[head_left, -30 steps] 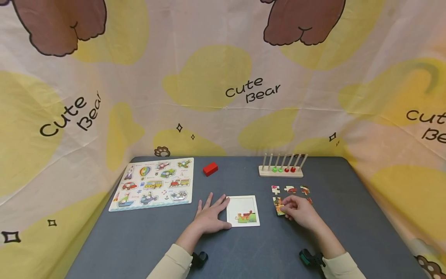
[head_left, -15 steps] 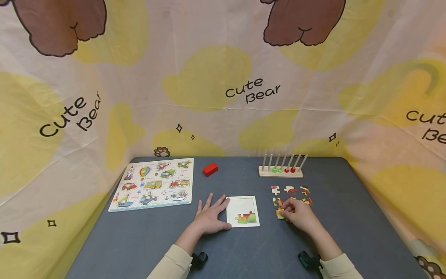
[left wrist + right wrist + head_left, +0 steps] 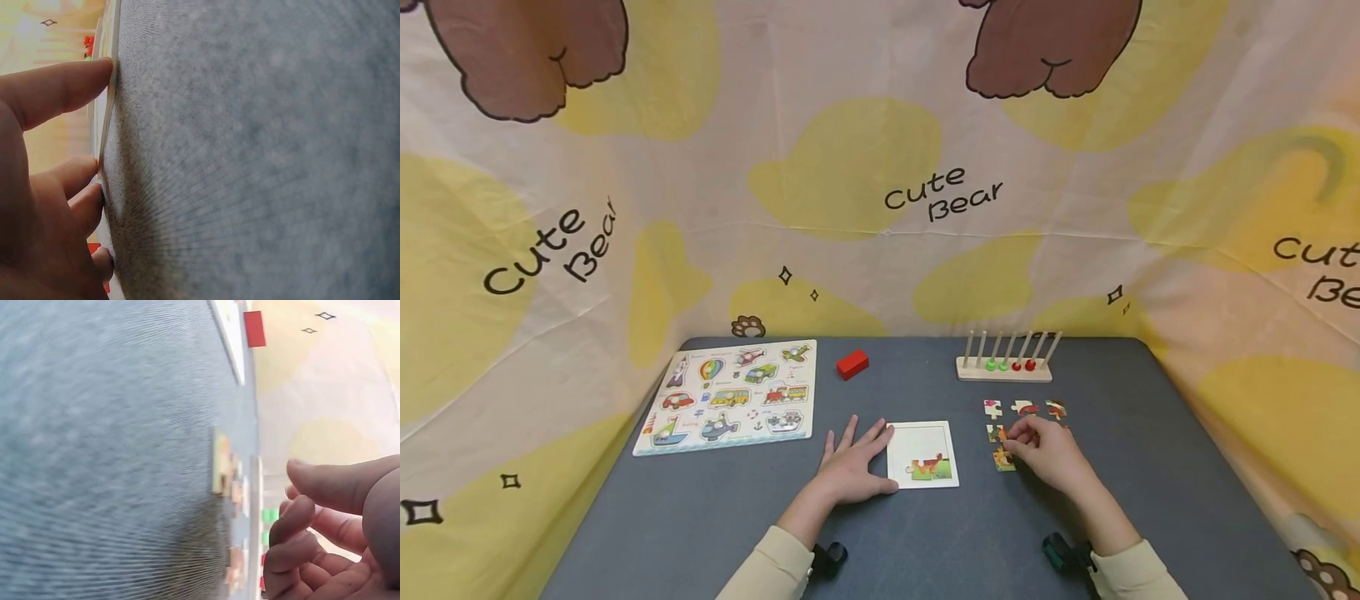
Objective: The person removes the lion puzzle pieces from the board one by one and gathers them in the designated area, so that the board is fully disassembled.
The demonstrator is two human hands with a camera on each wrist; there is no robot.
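Observation:
A white square puzzle tray [image 3: 921,439] lies mid-table with a few joined pieces in its lower right. My left hand [image 3: 853,471] is spread at its left side, with thumb and fingertips on the rim; the left wrist view shows the fingers against the tray's edge [image 3: 111,94]. To the right, several loose jigsaw pieces lie in rows. My right hand [image 3: 1047,452] hovers over these, partly hiding some. Its fingers are loosely bent and hold nothing in the right wrist view. The nearest jigsaw piece [image 3: 1003,460] lies flat just left of the right fingertips.
A peg board of vehicle pictures [image 3: 741,397] lies at the left. The red block [image 3: 853,364] sits at the back, and a wooden bead stand [image 3: 1004,374] with upright rods is behind the loose pieces. Printed cloth hangs around the table's far edge.
My right hand has drawn the nearest jigsaw piece a little toward me, apart from the piece behind it, then let go and risen slightly. My left hand has stayed put.

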